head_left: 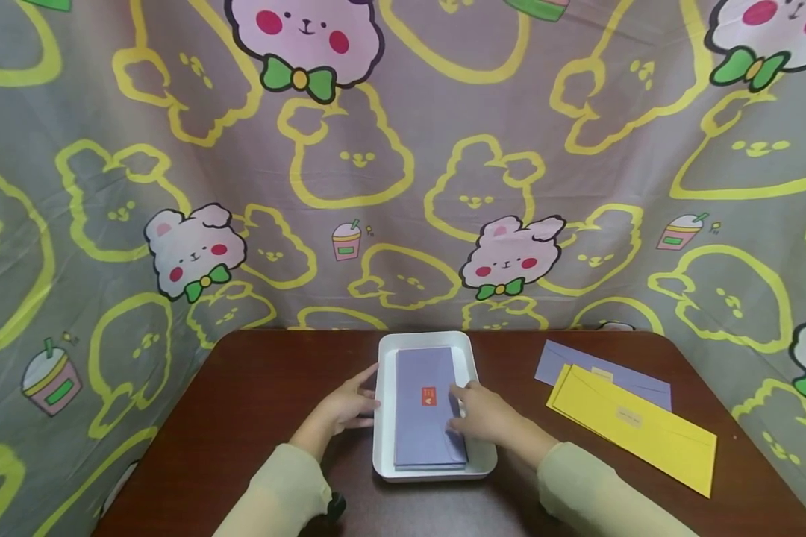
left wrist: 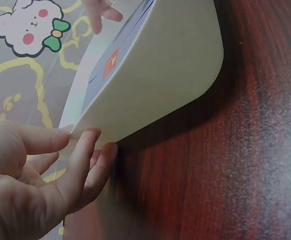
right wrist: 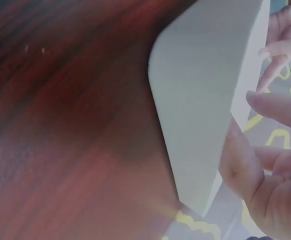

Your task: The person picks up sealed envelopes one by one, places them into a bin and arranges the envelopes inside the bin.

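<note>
A white rectangular tray (head_left: 386, 384) stands on the table with a small stack of purple envelopes (head_left: 425, 436) lying in it. The top envelope carries a red sticker (head_left: 429, 396) with a white heart. My left hand (head_left: 345, 406) is at the tray's left side; its fingertips (left wrist: 108, 150) touch the outer wall and the thumb is at the rim. Across the right rim reaches my right hand (head_left: 482, 414), its fingers loosely bent and its fingertips over the envelope's right edge. In the right wrist view, some of its fingers are partly hidden behind the tray wall.
To the right, yellow envelopes (head_left: 665, 440) overlap a purple envelope (head_left: 634, 382) on the dark red-brown table (head_left: 255, 395). A patterned cloth (head_left: 403, 224) with rabbit faces hangs behind the table and along both sides.
</note>
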The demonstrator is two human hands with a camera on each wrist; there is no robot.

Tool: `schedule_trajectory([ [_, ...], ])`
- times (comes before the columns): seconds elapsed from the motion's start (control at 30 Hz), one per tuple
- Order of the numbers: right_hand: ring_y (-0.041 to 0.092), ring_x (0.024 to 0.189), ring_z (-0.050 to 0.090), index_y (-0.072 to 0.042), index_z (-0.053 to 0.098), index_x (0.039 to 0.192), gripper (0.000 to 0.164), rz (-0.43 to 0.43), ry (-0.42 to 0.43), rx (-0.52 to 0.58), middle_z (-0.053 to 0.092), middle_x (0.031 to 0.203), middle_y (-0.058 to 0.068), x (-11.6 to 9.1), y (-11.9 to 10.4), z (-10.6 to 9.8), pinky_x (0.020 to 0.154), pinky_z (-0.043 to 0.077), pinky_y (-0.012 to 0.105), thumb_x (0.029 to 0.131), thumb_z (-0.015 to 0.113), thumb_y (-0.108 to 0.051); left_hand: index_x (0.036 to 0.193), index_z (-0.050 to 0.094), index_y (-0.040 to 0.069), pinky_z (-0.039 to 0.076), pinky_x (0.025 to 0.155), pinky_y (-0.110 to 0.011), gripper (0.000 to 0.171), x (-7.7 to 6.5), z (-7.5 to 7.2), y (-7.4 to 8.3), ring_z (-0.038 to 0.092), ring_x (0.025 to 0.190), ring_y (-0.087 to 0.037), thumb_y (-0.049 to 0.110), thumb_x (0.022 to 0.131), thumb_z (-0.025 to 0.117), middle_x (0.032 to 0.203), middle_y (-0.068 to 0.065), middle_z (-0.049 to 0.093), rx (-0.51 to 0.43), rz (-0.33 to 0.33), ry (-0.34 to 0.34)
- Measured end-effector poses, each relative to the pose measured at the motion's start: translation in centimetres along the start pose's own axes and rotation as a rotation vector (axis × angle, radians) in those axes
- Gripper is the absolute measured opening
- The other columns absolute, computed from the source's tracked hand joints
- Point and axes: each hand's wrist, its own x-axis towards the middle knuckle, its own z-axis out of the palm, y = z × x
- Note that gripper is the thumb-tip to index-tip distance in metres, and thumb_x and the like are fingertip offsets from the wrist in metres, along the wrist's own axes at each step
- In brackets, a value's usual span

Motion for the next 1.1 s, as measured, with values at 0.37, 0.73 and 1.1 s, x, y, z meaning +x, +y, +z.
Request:
schedule_trajectory([
  [0.37, 0.011, 0.059, 0.061, 0.004, 0.057, 0.142, 0.053, -0.27, -0.078, 0.277, 0.065, 0.108, 0.015, 0.1, 1.2, -2.8, 0.056, 0.054, 0.026, 0.093, 0.073, -0.007, 0.163, 0.027, 0.013, 0.06, 0.083, -0.049, 0.079, 0.0, 0.0, -0.1, 0.068, 0.102, -0.033, -0.011, 0.095, 0.06, 0.126, -0.027, 0.059, -0.008, -0.007, -0.008],
  [0.73, 0.018, 0.073, 0.061, -0.008, 0.07, 0.129, 0.032, -0.296, 0.045, 0.353, 0.068, 0.093, 0.004, -1.4, 2.8, -5.6, 0.063, 0.057, 0.029, 0.097, 0.07, -0.01, 0.164, 0.026, 0.015, 0.061, 0.081, -0.047, 0.08, 0.0, -0.1, -0.1, 0.068, 0.102, -0.032, -0.009, 0.095, 0.061, 0.125, -0.025, 0.059, 0.008, -0.01, -0.007],
  [1.1, 0.021, 0.095, 0.069, -0.004, 0.066, 0.132, 0.035, -0.374, 0.033, 0.341, 0.073, 0.109, 0.008, -2.7, 6.4, -8.6, 0.08, 0.059, 0.031, 0.098, 0.07, -0.011, 0.164, 0.026, 0.016, 0.06, 0.082, -0.048, 0.081, 0.2, 0.0, -0.1, 0.068, 0.102, -0.032, -0.01, 0.095, 0.06, 0.127, -0.026, 0.059, -0.02, -0.012, -0.01],
])
